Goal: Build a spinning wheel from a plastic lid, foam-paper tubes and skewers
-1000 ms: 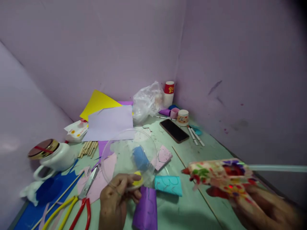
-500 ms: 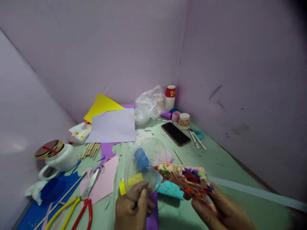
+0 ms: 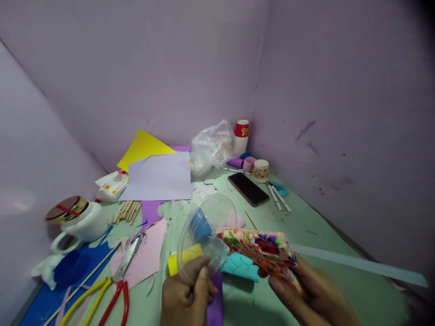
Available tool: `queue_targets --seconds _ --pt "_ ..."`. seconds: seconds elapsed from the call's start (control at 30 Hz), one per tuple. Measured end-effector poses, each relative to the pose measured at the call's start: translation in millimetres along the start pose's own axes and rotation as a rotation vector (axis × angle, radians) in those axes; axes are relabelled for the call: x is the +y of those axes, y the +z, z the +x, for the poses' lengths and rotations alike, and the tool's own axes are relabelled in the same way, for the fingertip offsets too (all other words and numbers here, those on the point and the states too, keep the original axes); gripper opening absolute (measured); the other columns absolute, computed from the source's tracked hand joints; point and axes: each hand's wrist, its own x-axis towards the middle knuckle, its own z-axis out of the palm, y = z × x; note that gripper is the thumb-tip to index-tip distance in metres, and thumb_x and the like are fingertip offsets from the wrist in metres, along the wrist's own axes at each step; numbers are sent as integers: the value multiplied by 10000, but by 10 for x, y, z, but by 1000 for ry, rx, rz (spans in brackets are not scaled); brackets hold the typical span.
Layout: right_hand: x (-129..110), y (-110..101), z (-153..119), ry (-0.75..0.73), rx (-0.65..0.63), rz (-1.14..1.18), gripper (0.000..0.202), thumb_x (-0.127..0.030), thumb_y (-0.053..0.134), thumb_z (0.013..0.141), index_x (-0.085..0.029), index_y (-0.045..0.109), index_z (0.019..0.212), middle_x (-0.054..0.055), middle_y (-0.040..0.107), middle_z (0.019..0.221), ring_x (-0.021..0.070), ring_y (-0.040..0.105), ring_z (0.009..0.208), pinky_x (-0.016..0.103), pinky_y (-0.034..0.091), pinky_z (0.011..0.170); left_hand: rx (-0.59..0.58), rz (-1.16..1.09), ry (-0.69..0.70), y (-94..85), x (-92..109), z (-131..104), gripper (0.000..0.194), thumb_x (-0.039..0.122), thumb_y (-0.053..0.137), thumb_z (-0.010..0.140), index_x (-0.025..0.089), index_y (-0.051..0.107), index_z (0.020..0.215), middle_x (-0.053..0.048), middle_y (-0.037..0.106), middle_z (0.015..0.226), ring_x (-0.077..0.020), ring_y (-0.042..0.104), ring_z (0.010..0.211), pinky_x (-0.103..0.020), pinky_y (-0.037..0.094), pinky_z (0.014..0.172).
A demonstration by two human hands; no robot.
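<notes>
My left hand (image 3: 192, 290) is closed on the near rim of a clear round plastic lid (image 3: 222, 203), which it holds tilted above the table. In my right hand (image 3: 299, 294) is a glue gun (image 3: 260, 249) with a flowery pattern and a red light glowing on it. Its nozzle points left, close to the lid; I cannot tell whether it touches. A long whitish glue stick (image 3: 360, 262) juts from its back. Beneath and behind the lid lie a blue paper piece (image 3: 201, 225), a yellow one (image 3: 183, 258) and a turquoise roll with drawn scallops (image 3: 241, 267).
At left are scissors (image 3: 127, 262), a white teapot-like jar (image 3: 90, 222) and short sticks (image 3: 127, 212). Paper sheets (image 3: 156, 176), a plastic bag (image 3: 210, 149) and stacked cups (image 3: 241, 136) stand at the back. A phone (image 3: 248, 189), small cup (image 3: 260, 171) and markers (image 3: 279, 197) lie right.
The glue gun has shifted slightly left and up, nearer the lid. My left hand keeps its hold on the lid, which has barely moved. The whole view has shifted a little.
</notes>
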Motion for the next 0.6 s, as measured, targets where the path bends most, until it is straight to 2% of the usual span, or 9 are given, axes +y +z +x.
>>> queue_targets --seconds 0.2,0.3,0.43,0.5,0.6 --pt "6 4 20 -34 -4 -45 276 -320 469 873 -206 618 1076 72 704 903 196 673 776 251 551 679 6 88 52 -8 -53 2 214 371 571 729 209 702 781 11 602 455 -122 538 397 -197 452 446" --pt "11 0 -1 -30 -34 -55 273 -319 441 887 -202 621 1056 69 703 890 192 672 770 248 551 677 -15 143 65 -54 -113 23 215 364 578 726 216 721 788 -6 625 494 -133 570 443 -193 464 473" --pt "16 14 -42 6 -89 -73 238 -292 421 894 -210 620 996 24 688 753 159 664 658 202 542 590 -173 229 92 -151 -193 74 239 373 564 749 212 738 717 -33 635 523 -140 591 481 -189 463 481" --pt "-3 4 -27 -7 -67 -63 240 -273 436 883 -219 598 1052 25 694 810 152 666 665 192 538 581 -263 223 88 -190 -193 93 249 384 572 746 203 739 778 -34 632 519 -134 575 456 -189 446 450" --pt "-29 -71 62 -125 -26 -56 280 -238 475 858 -253 558 1126 21 695 907 154 674 755 189 536 633 -304 100 20 -244 -104 127 292 412 578 743 185 717 864 -28 613 491 -127 539 412 -197 419 418"
